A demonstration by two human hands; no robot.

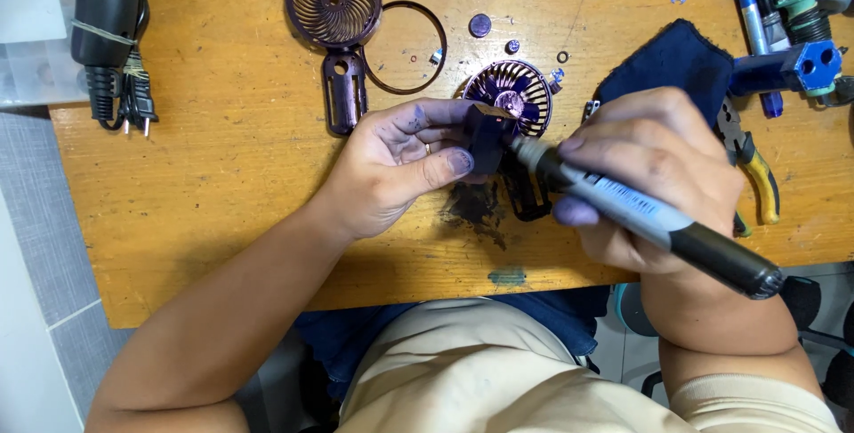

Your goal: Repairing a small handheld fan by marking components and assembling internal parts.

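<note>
Purple fan housing (498, 135) sits pinched in the left hand (400, 166); the right hand (640, 175) grips a marker (640, 211), colouring it; steady tip pressure comes next.

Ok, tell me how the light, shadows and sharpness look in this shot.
Head view: even, bright light on the wooden table; soft shadow under the left hand; faint sheen on the marker in the right hand; mild wide-angle bend at the edges; all fairly sharp.
</note>
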